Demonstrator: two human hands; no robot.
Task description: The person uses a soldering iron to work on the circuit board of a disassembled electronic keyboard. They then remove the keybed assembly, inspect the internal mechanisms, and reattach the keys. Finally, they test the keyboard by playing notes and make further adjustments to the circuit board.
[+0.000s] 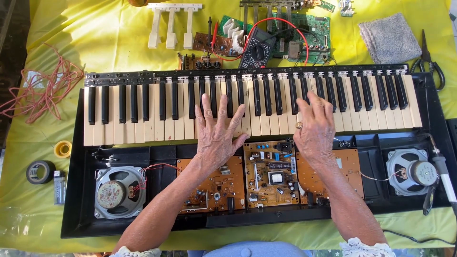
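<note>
The electronic keyboard (247, 157) lies across the middle of the table (95, 33), its top cover off, so the brown circuit boards (269, 173) and both speakers (119, 192) sit exposed in the black shell. The row of keys (143, 114) looks seated in place. Both hands rest spread and flat on the keys, gripping nothing: the left hand (216, 133) mid-row, the right hand (314, 128) just beside it. Judging by this, the work is partway along: a loose key section (172, 24), a multimeter (257, 50) and a green board (309, 33) lie along the far edge, and the casing remains open.
</note>
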